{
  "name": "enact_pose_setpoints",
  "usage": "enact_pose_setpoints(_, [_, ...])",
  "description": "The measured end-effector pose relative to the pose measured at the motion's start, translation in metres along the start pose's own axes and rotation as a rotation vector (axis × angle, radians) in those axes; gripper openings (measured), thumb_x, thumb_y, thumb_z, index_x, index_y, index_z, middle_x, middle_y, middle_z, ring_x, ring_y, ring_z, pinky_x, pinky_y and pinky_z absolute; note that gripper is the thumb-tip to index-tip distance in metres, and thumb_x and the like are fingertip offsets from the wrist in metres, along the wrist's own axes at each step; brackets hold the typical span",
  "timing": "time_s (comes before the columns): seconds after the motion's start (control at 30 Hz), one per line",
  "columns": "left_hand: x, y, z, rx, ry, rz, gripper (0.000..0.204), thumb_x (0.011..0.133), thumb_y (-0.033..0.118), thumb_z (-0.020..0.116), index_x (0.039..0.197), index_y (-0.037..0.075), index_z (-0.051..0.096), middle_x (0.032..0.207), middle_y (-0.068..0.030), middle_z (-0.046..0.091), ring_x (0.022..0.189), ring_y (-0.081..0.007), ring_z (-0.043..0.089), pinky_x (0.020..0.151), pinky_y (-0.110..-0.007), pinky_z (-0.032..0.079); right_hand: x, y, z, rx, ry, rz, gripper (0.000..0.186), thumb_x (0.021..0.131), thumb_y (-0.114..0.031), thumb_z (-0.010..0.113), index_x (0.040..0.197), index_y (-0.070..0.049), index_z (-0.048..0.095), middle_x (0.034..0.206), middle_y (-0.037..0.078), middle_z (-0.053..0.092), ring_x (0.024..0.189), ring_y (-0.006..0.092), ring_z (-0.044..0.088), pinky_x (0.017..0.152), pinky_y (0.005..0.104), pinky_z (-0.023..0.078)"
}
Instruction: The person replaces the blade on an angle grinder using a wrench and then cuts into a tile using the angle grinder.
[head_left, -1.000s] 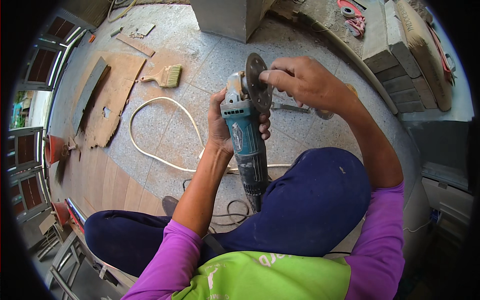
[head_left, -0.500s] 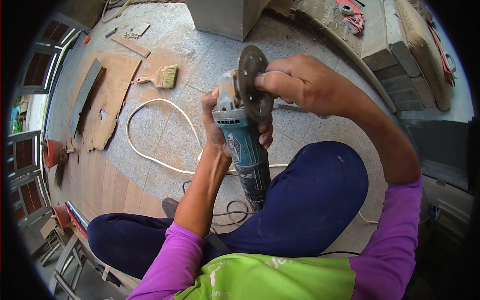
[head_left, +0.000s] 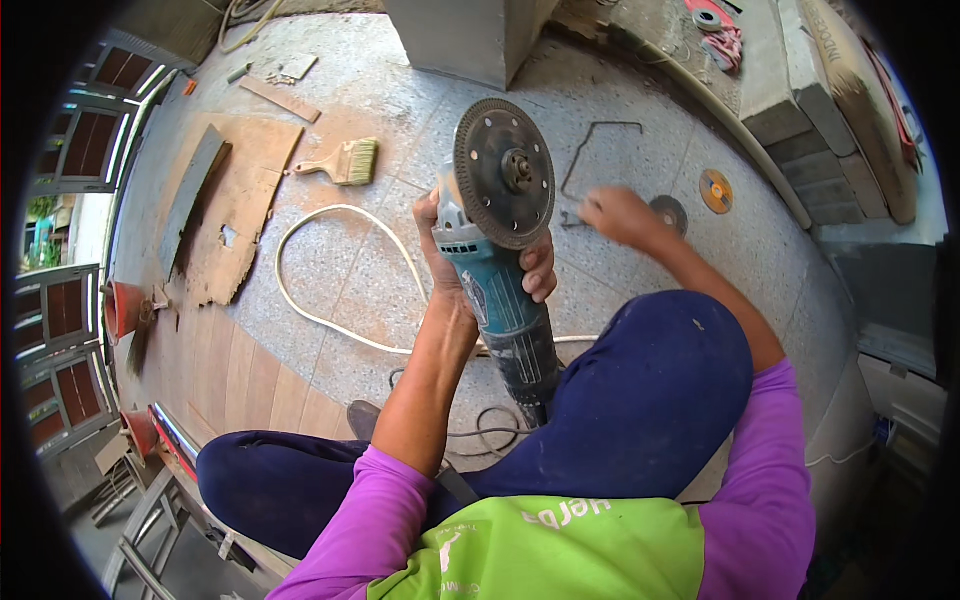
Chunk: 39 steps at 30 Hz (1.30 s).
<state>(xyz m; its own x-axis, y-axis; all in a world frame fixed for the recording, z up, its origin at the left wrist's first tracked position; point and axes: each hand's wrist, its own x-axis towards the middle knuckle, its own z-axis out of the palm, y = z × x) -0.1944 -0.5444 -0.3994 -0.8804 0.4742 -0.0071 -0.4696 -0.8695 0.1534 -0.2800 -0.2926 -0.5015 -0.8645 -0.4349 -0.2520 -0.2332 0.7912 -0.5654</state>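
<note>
My left hand (head_left: pixel 537 272) is wrapped round the teal and black body of an angle grinder (head_left: pixel 497 290), held upright above my lap. A dark toothed cutting disc (head_left: pixel 490 150) with a ring of holes is on its head, and the bare spindle (head_left: pixel 519 170) shows at the disc's centre. My right hand (head_left: pixel 622 216), slightly blurred, is low by the floor to the right of the grinder, fingers curled. The end of a flat metal tool (head_left: pixel 572 218) shows beside its fingertips; whether they grip it is hidden. A grey disc (head_left: pixel 669 214) lies partly behind my right wrist.
An orange-centred disc (head_left: pixel 715 191) and a bent metal rod (head_left: pixel 590 150) lie on the floor. To the left are a paintbrush (head_left: pixel 345 163), a looped white cable (head_left: pixel 290 290) and broken boards (head_left: pixel 240 200). Concrete blocks (head_left: pixel 775 110) are stacked at the far right.
My right hand has left the middle of the cutting disc and moved right and down toward the floor. The disc's face now shows more fully. My left hand still holds the grinder.
</note>
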Motion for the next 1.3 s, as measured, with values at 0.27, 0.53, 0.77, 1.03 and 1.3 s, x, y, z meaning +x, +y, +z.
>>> enact_pose_setpoints(0.27, [-0.016, 0.019, 0.018, -0.032, -0.194, 0.057, 0.049, 0.103, 0.043, 0.05, 0.111, -0.005, 0.058, 0.065, -0.0099, 0.053, 0.048, -0.0233, 0.058, 0.041, -0.035, 0.05, -0.001, 0.067, 0.054, -0.25, 0.125, -0.149, 0.025, 0.086, -0.013, 0.07, 0.105, 0.001, 0.062, 0.1, 0.02, 0.064, 0.1, 0.0378, 0.062, 0.087, 0.0471, 0.051])
enact_pose_setpoints(0.53, [-0.026, 0.02, 0.019, -0.049, -0.161, 0.038, 0.049, 0.103, 0.043, 0.049, 0.111, -0.005, 0.059, 0.065, -0.0105, 0.055, 0.046, -0.0238, 0.058, 0.04, -0.036, 0.05, -0.033, -0.1, -0.135, 0.696, -0.017, -0.101, 0.023, 0.103, -0.026, 0.063, 0.102, -0.004, 0.069, 0.072, 0.0, 0.059, 0.058, 0.0059, 0.053, 0.055, 0.023, 0.045])
enact_pose_setpoints(0.77, [-0.023, 0.016, 0.016, -0.107, -0.156, -0.048, 0.082, 0.087, 0.072, 0.043, 0.117, -0.003, 0.056, 0.065, -0.0113, 0.052, 0.047, -0.0241, 0.057, 0.044, -0.036, 0.048, -0.04, -0.184, -0.213, 0.14, -0.119, -0.779, 0.023, 0.098, -0.021, 0.068, 0.094, 0.001, 0.075, 0.07, 0.004, 0.067, 0.059, 0.0117, 0.06, 0.056, 0.0273, 0.049])
enact_pose_setpoints(1.03, [-0.028, 0.012, 0.03, -0.026, -0.145, -0.094, 0.05, 0.105, 0.045, 0.044, 0.113, -0.002, 0.055, 0.06, -0.0083, 0.051, 0.042, -0.0215, 0.055, 0.038, -0.033, 0.046, -0.019, -0.24, -0.251, -0.082, -0.478, -0.576, 0.028, 0.089, -0.024, 0.079, 0.082, 0.003, 0.074, 0.065, 0.006, 0.061, 0.057, 0.0146, 0.056, 0.052, 0.0329, 0.039])
enact_pose_setpoints(1.3, [-0.033, 0.001, 0.024, -0.217, -0.151, -0.189, 0.12, 0.066, 0.106, 0.027, 0.117, 0.001, 0.056, 0.068, -0.0142, 0.05, 0.047, -0.0252, 0.05, 0.046, -0.037, 0.044, -0.006, -0.252, -0.248, -0.034, -0.654, -0.607, 0.037, 0.087, -0.027, 0.082, 0.067, 0.001, 0.068, 0.052, 0.002, 0.052, 0.046, 0.0098, 0.046, 0.044, 0.031, 0.031])
